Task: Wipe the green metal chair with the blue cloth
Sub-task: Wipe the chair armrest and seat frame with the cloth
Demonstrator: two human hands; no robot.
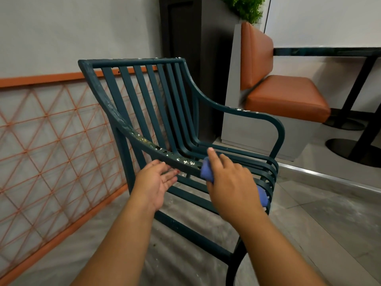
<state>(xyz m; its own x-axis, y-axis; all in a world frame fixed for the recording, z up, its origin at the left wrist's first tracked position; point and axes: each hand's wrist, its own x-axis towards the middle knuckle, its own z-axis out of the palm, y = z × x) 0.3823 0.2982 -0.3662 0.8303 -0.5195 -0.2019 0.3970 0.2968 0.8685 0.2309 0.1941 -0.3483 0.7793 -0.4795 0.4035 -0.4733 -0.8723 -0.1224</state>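
Head view, right hand (231, 182) gripping crumpled blue cloth (206, 169), slatted chair (144, 96)

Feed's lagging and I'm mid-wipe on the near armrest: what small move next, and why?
Probably slide the cloth left along the near armrest, toward the white flecks just beside it. The right hand presses the cloth on the rail at the front end, and the flaky patches run on up the rail. The left hand lies open under the rail, so shift it clear first.
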